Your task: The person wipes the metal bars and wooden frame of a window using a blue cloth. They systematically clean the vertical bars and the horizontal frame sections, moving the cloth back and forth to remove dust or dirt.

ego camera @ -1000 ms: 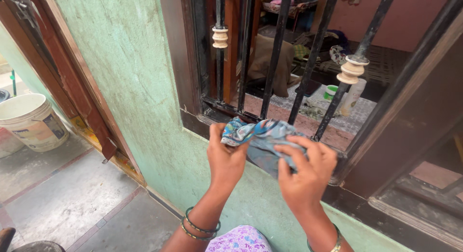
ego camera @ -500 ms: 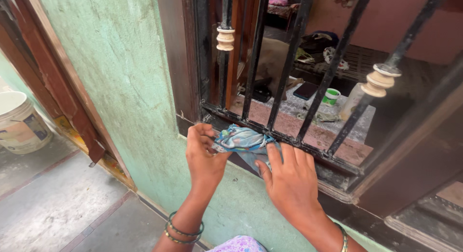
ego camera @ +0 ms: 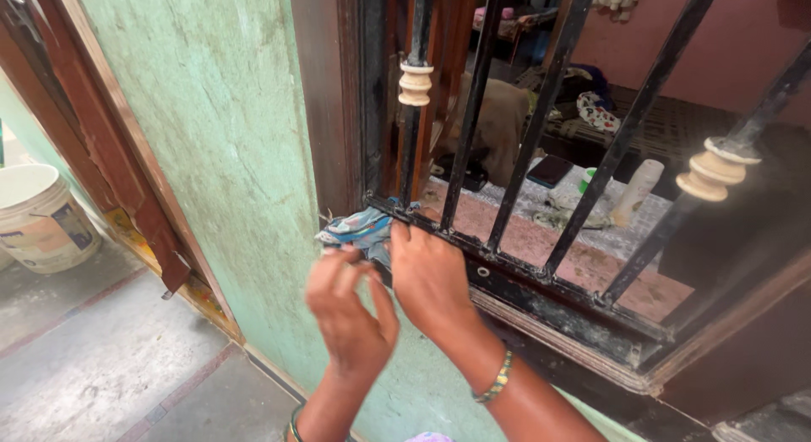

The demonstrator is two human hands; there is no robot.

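Note:
A crumpled blue patterned cloth [ego camera: 356, 228] lies bunched at the lower left corner of a barred window, against its dark bottom rail [ego camera: 541, 286]. My right hand [ego camera: 431, 277] presses down on the cloth, fingers reaching over the rail between the black bars [ego camera: 473, 112]. My left hand [ego camera: 348, 311] hovers just below and in front of the cloth. Its fingers are curled loosely apart, and nothing shows in it. Both wrists wear bangles.
Cream ringed knobs [ego camera: 414, 83] sit on two of the bars. A pale green wall [ego camera: 228, 138] and a brown door frame [ego camera: 127, 163] stand to the left, with a white bucket [ego camera: 42, 218] on the floor beyond. Inside the window a white bottle [ego camera: 635, 193] stands on a ledge.
Both hands have moved the cloth left along the rail into the window corner. My left hand has come off the cloth and dropped lower, while my right hand stays on it.

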